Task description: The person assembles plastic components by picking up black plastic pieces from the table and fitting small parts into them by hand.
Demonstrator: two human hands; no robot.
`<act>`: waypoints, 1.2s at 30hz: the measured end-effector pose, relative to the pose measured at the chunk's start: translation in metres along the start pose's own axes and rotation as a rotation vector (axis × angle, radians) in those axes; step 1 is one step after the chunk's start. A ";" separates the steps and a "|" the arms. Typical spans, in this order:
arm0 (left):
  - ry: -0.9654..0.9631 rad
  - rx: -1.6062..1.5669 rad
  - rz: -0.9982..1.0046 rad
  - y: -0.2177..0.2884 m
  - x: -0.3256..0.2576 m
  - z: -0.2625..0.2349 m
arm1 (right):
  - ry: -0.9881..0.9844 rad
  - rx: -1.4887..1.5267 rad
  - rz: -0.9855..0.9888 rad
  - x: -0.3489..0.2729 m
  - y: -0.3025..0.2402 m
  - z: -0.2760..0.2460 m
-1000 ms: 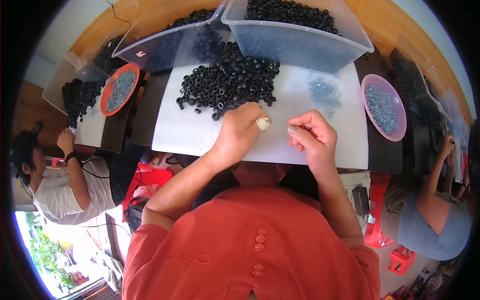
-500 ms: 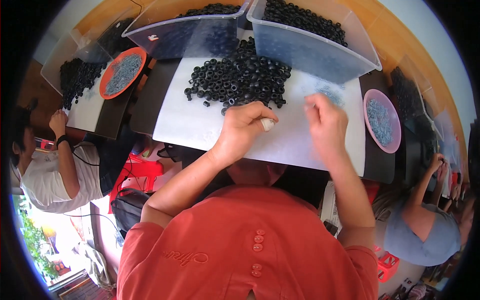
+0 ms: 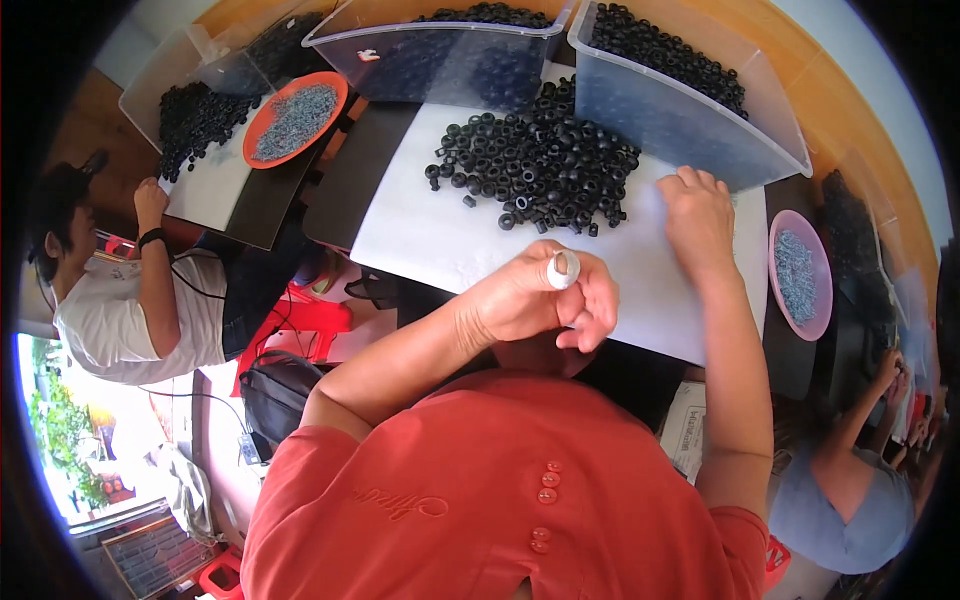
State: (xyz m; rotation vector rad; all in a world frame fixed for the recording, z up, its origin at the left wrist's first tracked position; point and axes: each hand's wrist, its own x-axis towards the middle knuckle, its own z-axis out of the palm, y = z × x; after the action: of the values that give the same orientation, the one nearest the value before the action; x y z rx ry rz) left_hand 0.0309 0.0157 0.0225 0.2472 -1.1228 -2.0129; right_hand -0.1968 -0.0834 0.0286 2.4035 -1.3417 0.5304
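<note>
My left hand point(image 3: 550, 295) is held palm up at the near edge of the white sheet point(image 3: 400, 235), fingers loosely curled and apart, with nothing visible in it. A white wrap point(image 3: 563, 270) covers its thumb. Farther right, my right hand point(image 3: 697, 215) rests on the sheet with its fingers bent and together. Its fingertips are hidden, as is anything in them. Beyond my left hand lies a heap of small black ring-like and round-capped parts point(image 3: 535, 165).
Two clear plastic bins, left point(image 3: 435, 65) and right point(image 3: 680, 115), hold more black parts. A pink bowl point(image 3: 822, 262) of small grey metal pieces stands right. At left are an orange bowl point(image 3: 337, 112) and a person in white point(image 3: 140, 320); a person in grey-blue point(image 3: 850, 490) sits right.
My left hand has drawn back toward me and turned palm up, its fingers loosened. My right hand has come down onto the right part of the sheet. The view has shifted.
</note>
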 end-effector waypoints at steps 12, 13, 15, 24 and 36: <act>-0.293 -0.238 0.021 -0.015 0.004 -0.009 | 0.075 0.082 -0.004 -0.001 -0.002 -0.004; -0.293 -0.239 0.020 -0.016 0.004 -0.009 | 0.074 0.082 -0.003 -0.001 -0.002 -0.004; -0.291 -0.282 0.054 -0.018 0.005 -0.009 | 0.036 0.108 0.020 0.000 -0.002 -0.006; -0.051 -0.317 -0.048 -0.006 0.005 -0.005 | -0.003 0.097 0.063 -0.001 -0.003 -0.009; 0.096 -0.281 -0.041 -0.009 0.007 -0.001 | -0.005 0.126 0.056 -0.002 -0.003 -0.011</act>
State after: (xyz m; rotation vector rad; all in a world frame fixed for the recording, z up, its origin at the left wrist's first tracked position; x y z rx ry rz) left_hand 0.0225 0.0124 0.0163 0.2207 -0.7692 -2.1424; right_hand -0.1971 -0.0759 0.0370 2.4742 -1.4205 0.6416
